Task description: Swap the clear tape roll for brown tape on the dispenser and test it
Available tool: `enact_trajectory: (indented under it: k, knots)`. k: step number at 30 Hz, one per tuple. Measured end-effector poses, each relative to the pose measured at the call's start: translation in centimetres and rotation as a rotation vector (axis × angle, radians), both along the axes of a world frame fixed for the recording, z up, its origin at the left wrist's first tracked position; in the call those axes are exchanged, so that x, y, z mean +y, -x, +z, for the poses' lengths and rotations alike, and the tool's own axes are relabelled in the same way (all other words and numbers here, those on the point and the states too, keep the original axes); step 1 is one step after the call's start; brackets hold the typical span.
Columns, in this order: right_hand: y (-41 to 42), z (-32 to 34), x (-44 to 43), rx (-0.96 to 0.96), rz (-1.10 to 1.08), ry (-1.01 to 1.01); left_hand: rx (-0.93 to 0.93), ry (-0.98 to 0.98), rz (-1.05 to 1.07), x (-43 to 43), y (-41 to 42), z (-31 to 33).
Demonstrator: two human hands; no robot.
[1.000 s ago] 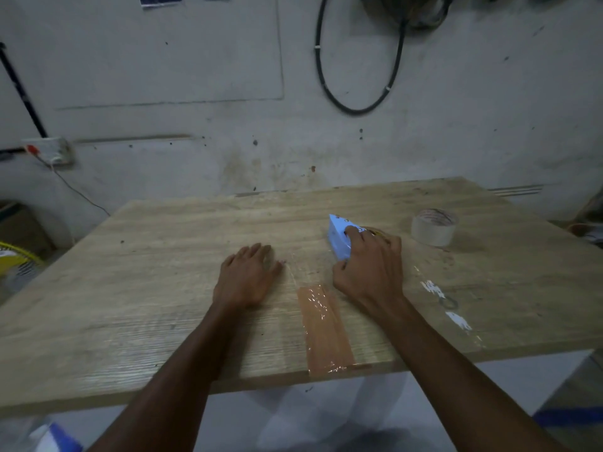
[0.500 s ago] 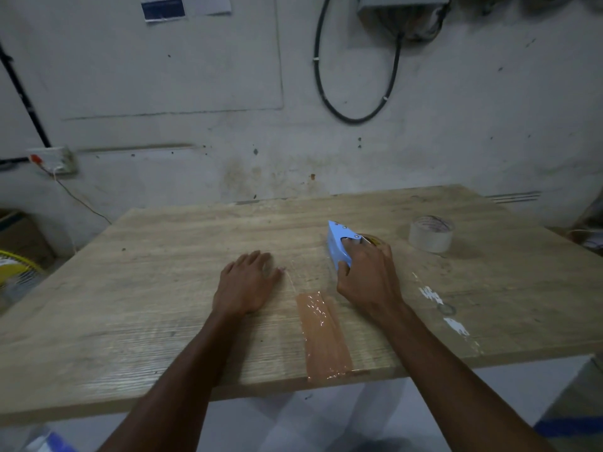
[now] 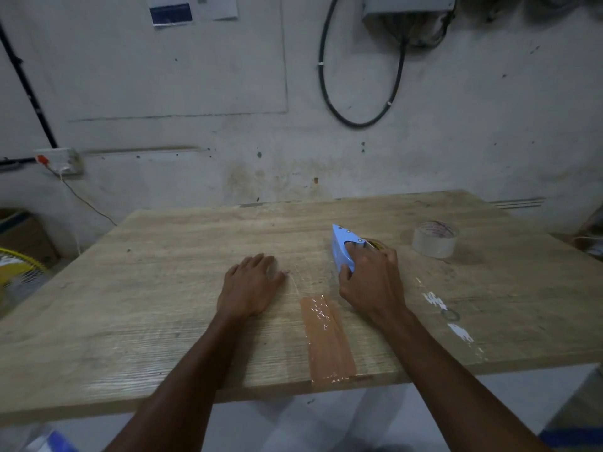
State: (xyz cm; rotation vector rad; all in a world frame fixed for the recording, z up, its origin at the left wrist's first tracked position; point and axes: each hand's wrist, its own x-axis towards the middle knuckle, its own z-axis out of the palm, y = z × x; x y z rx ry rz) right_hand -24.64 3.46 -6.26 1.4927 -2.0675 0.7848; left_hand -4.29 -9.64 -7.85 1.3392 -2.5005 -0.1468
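Observation:
My right hand (image 3: 370,282) grips the blue tape dispenser (image 3: 341,247) on the wooden table (image 3: 163,288). A sliver of the brown tape roll (image 3: 375,245) shows behind my fingers inside the dispenser. A strip of brown tape (image 3: 326,337) is stuck to the table from the near edge up toward the dispenser. My left hand (image 3: 249,285) rests flat on the table, left of the strip. The clear tape roll (image 3: 434,239) stands alone at the right of the table.
White scraps and a small ring mark (image 3: 452,316) lie on the table right of my right arm. A wall with a hanging black cable (image 3: 359,119) stands behind. A yellow fan (image 3: 16,272) and a cardboard box (image 3: 23,236) sit at the left.
The view has tilted up a little. My right hand has shifted its grip on the dispenser, showing more of the blue body. The left hand stays flat.

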Motion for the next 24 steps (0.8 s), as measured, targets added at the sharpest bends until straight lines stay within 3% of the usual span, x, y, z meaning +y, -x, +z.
enact_trajectory:
  k: [21, 24]
  knots:
    - [-0.4, 0.3, 0.3, 0.032, -0.015, 0.028, -0.027, -0.012, 0.011, 0.3, 0.1, 0.5]
    - [-0.4, 1.6, 0.1, 0.073, 0.002, -0.037, -0.014, 0.091, 0.03, 0.8, -0.1, 1.3]
